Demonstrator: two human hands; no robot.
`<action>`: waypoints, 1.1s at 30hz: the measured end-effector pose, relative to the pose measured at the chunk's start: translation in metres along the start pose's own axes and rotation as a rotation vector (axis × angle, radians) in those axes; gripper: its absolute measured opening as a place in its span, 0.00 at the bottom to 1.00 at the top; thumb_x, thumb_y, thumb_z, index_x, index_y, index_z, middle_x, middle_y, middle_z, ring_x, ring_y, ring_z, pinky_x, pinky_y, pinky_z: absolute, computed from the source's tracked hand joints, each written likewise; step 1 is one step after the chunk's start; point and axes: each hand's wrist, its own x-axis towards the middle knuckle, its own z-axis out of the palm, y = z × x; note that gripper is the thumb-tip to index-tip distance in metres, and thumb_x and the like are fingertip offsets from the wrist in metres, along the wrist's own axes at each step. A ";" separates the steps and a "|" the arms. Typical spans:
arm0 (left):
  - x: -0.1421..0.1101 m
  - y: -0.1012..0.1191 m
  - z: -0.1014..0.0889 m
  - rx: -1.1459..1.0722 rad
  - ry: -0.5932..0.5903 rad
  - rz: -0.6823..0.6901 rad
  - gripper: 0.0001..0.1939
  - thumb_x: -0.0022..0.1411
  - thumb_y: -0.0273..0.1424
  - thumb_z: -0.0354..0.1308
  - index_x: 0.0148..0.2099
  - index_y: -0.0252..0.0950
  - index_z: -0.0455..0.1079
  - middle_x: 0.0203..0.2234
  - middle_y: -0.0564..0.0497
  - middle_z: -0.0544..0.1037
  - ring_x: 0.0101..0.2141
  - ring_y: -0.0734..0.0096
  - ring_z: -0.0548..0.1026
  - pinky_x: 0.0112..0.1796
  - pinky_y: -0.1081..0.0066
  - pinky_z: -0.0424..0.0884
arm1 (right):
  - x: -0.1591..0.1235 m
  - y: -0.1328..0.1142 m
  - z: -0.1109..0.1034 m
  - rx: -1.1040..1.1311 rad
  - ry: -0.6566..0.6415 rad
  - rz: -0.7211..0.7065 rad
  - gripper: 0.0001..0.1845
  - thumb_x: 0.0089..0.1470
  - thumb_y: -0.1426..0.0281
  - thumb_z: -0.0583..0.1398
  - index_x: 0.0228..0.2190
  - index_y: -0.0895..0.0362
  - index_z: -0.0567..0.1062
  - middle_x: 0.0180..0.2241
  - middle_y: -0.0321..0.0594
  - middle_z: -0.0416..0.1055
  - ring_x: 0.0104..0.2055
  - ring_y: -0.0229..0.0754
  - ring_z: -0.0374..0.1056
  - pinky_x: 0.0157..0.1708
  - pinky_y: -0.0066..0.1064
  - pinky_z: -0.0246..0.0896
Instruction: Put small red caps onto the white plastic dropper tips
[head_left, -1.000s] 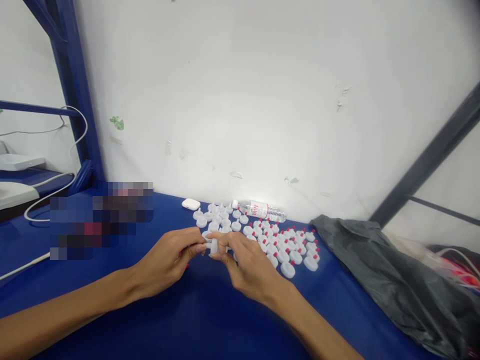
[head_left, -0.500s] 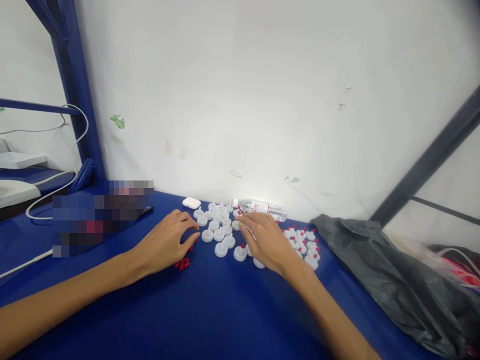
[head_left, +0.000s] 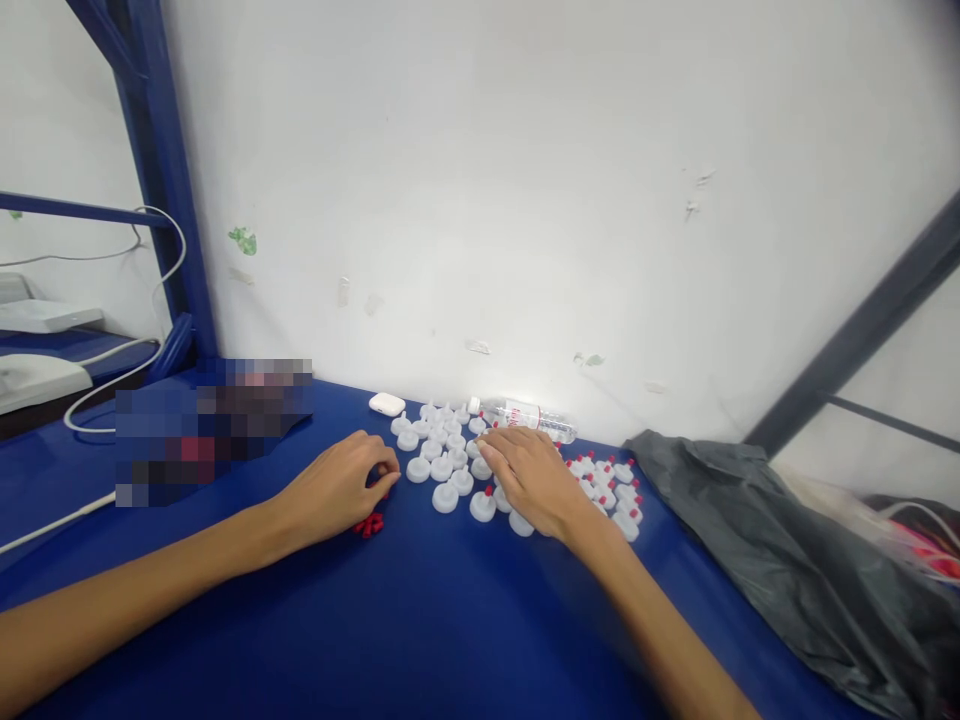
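On the blue surface, my left hand (head_left: 349, 483) is closed in a pinch at a small red cap (head_left: 386, 490), mostly hidden by the fingers. A small pile of red caps (head_left: 369, 525) lies just below that hand. My right hand (head_left: 529, 475) reaches palm down over white nozzle lids (head_left: 445, 497), its fingers stretched out and slightly bent. Its fingertips are beside the lids in the middle; whether they touch one is hidden. White lids topped with red caps (head_left: 626, 470) stand to the right of this hand. Another red-tipped lid (head_left: 483, 506) stands just left of its wrist.
A clear plastic bottle (head_left: 551, 424) lies along the white wall behind the lids. Near it is a white earphone case (head_left: 387, 404). Dark grey cloth (head_left: 742, 530) covers the right side. A blurred-out patch (head_left: 232, 425) and a white cable (head_left: 56, 525) are at left.
My left thumb and fingers have drawn together at the red cap. The right hand has shifted very little over the lids. The whole view has moved slightly.
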 end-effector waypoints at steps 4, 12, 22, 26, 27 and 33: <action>0.000 0.001 0.000 -0.031 0.003 -0.013 0.14 0.72 0.36 0.55 0.39 0.41 0.81 0.38 0.45 0.87 0.42 0.51 0.82 0.45 0.56 0.75 | 0.006 0.001 0.011 -0.012 -0.037 0.017 0.32 0.84 0.60 0.42 0.60 0.53 0.83 0.63 0.49 0.82 0.71 0.58 0.72 0.75 0.58 0.58; -0.001 0.014 -0.010 -0.145 0.076 0.006 0.17 0.74 0.42 0.51 0.41 0.41 0.78 0.35 0.47 0.87 0.38 0.54 0.83 0.43 0.58 0.74 | 0.012 -0.003 0.011 0.049 -0.035 0.065 0.32 0.83 0.59 0.42 0.63 0.54 0.82 0.67 0.48 0.79 0.78 0.61 0.64 0.80 0.67 0.47; -0.004 0.029 -0.015 -0.438 0.084 -0.011 0.23 0.72 0.50 0.57 0.44 0.39 0.85 0.34 0.48 0.88 0.34 0.59 0.80 0.40 0.62 0.74 | -0.008 -0.033 0.013 0.138 0.216 -0.258 0.18 0.80 0.70 0.54 0.60 0.46 0.80 0.57 0.45 0.82 0.58 0.53 0.80 0.60 0.49 0.78; -0.002 0.028 -0.010 -0.641 0.046 0.010 0.23 0.72 0.51 0.59 0.44 0.37 0.84 0.37 0.47 0.87 0.37 0.59 0.81 0.39 0.64 0.76 | -0.009 -0.040 0.019 0.119 0.208 -0.370 0.15 0.75 0.74 0.61 0.59 0.51 0.77 0.51 0.45 0.83 0.53 0.56 0.80 0.53 0.51 0.80; -0.001 0.028 -0.009 -0.680 0.035 0.011 0.23 0.71 0.51 0.60 0.45 0.37 0.84 0.37 0.47 0.87 0.36 0.60 0.81 0.38 0.65 0.76 | -0.009 -0.040 0.020 0.121 0.211 -0.374 0.15 0.74 0.74 0.63 0.58 0.52 0.76 0.50 0.45 0.83 0.52 0.56 0.80 0.51 0.50 0.80; -0.003 0.028 -0.007 -0.792 -0.054 -0.007 0.23 0.70 0.52 0.66 0.44 0.36 0.85 0.34 0.49 0.85 0.30 0.68 0.76 0.35 0.68 0.72 | -0.010 -0.041 0.025 0.220 0.233 -0.366 0.16 0.72 0.75 0.64 0.57 0.49 0.74 0.53 0.44 0.83 0.54 0.53 0.80 0.55 0.49 0.81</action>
